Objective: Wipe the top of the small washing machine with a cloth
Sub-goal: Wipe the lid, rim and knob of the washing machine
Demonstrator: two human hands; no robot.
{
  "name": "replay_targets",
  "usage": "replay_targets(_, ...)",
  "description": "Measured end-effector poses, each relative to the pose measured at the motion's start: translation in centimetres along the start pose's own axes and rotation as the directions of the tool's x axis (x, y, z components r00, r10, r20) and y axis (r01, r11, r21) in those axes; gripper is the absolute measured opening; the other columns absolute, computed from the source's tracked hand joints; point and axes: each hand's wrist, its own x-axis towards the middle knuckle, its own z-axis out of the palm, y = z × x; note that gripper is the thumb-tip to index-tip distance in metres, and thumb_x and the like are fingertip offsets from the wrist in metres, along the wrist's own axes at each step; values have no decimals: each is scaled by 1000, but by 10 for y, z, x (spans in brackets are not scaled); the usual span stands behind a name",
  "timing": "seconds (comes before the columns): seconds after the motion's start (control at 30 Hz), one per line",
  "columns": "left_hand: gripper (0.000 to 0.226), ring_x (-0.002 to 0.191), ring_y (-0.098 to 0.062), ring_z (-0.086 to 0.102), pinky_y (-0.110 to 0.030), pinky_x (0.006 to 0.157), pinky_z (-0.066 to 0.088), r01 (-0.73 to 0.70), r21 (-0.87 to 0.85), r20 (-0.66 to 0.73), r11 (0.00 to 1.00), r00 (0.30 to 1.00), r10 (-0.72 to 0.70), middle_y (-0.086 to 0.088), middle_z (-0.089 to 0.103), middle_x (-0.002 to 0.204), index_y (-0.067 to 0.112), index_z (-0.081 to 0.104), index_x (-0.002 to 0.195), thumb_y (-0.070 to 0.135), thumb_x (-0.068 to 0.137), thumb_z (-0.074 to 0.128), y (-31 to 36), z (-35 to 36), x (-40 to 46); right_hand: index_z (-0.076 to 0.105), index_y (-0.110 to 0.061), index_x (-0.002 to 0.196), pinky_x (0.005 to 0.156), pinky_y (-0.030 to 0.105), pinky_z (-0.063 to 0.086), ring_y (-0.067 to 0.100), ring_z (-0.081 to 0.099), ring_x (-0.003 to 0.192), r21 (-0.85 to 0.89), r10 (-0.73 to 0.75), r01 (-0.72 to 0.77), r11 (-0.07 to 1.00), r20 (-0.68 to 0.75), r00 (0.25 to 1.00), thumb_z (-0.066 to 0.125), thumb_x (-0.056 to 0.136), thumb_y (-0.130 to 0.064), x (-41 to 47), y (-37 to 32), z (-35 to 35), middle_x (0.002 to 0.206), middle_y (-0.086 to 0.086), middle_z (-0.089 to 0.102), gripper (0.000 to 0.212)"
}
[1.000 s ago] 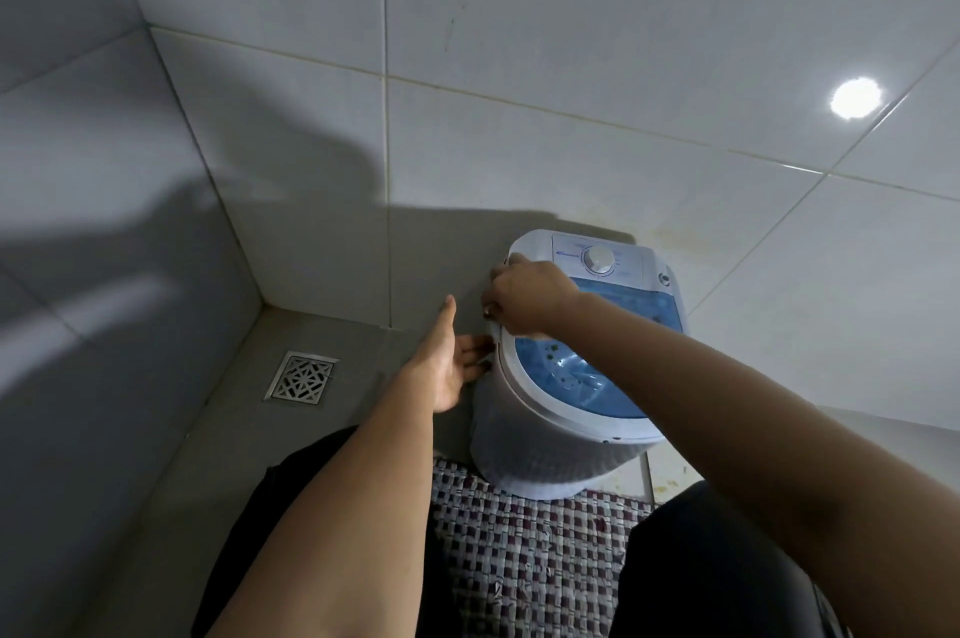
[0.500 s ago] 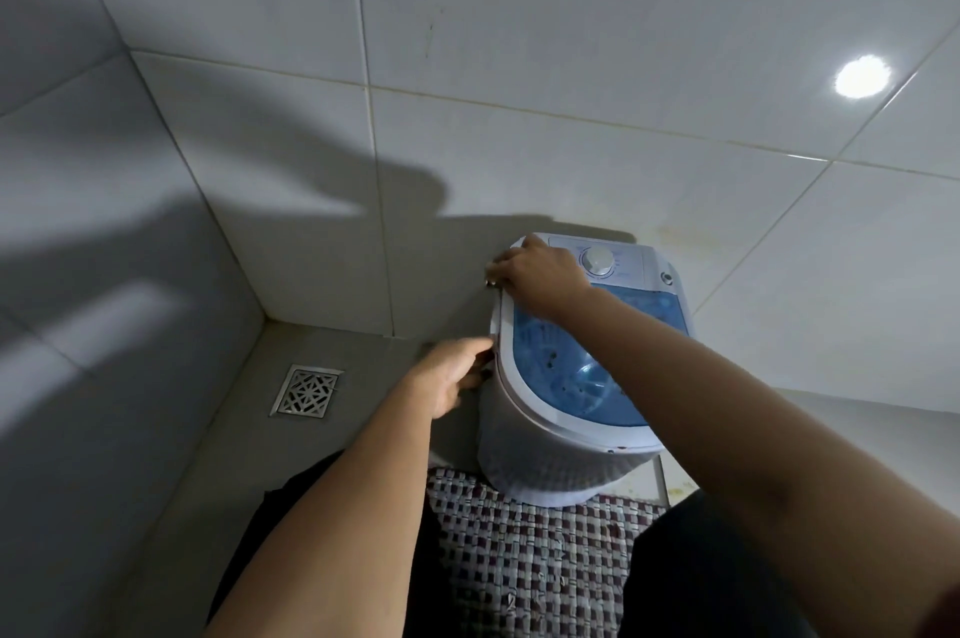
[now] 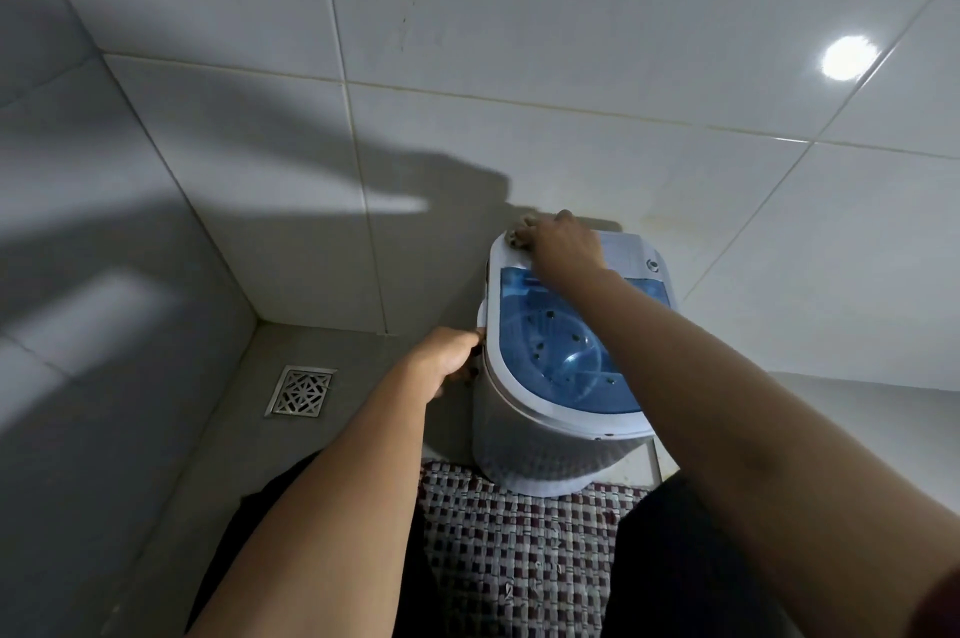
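The small washing machine [image 3: 561, 377] stands against the tiled wall [image 3: 519, 66], behind a woven mat [image 3: 519, 559]. The right hand [image 3: 563, 245] presses curled fingers on its back-left corner; the left hand [image 3: 449, 359] grips its left rim. No cloth is discernible.

White washing machine [image 3: 524, 450] with translucent blue lid [image 3: 550, 351]; red-and-white checked mat [image 3: 514, 559]; pale grey tiles [image 3: 571, 14].

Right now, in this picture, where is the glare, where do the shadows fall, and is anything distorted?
Head view: one round bright glare spot on the glossy grey wall tiles at upper right; long arm shadows across the left tiles; tile seams bow from the wide-angle lens; the right hand on the small white washing machine with a blue lid looks slightly soft.
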Motion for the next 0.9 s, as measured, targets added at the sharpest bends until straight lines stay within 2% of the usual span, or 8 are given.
replay_targets(0.1,61,116,-29,67,-49,88,38,15,-14,0,1000,1000,-15,-1,70,129,24,69,124,58,75,58,2,1,-3,52,-30,144,78,38,52,28,60,109,34,-15,15,999,-4,1000,62,90,-17,-19,3,7,116,10,62,57)
replay_targets(0.23,62,116,-29,67,-52,88,39,14,-14,12,1000,1000,-14,-1,69,131,25,68,125,56,73,56,2,1,-2,58,-34,138,88,42,45,29,57,109,10,-128,129,992,-52,990,53,94,-13,-51,6,14,110,9,70,49)
replay_targets(0.47,64,117,-27,68,-45,88,40,-9,20,-33,1000,999,10,-2,73,126,22,72,122,54,68,65,17,-2,-11,59,-42,135,88,42,39,23,54,111,31,-249,250,968,-51,967,54,95,-15,-95,14,14,127,-7,68,48)
replay_targets(0.53,47,111,-28,67,-39,86,45,-87,24,-63,996,994,88,-12,73,126,11,74,117,43,84,64,23,4,-18,60,-42,135,86,42,41,23,54,112,26,-290,291,956,-59,955,59,93,-17,-112,15,16,140,-14,61,49)
replay_targets(0.63,29,91,-30,67,-30,61,39,-155,53,-89,986,983,159,-17,75,111,10,74,98,33,98,56,24,14,-20,65,-39,130,77,39,41,23,59,106,40,-336,343,939,-112,935,71,85,-17,-141,19,25,143,-15,59,50)
replay_targets(0.73,30,72,-18,58,-29,59,37,-152,11,-91,988,984,152,-6,67,82,16,66,80,31,101,51,20,15,-23,70,-35,123,73,39,43,22,62,100,26,-367,378,925,-189,911,77,80,-15,-162,27,35,137,-13,65,49)
replay_targets(0.83,30,87,-19,64,-31,64,41,-140,-27,-38,990,990,139,-5,71,100,11,74,105,31,100,52,20,13,-26,72,-36,120,75,38,44,22,63,100,18,-304,314,949,-208,930,83,75,-15,-160,35,36,134,-13,67,51)
replay_targets(0.9,37,106,-24,67,-35,74,45,-113,-24,-31,993,993,112,-5,74,114,14,75,114,37,95,53,20,13,-27,69,-37,126,81,40,42,24,60,108,14,-242,247,969,-141,960,82,78,-18,-145,36,29,142,-13,61,54)
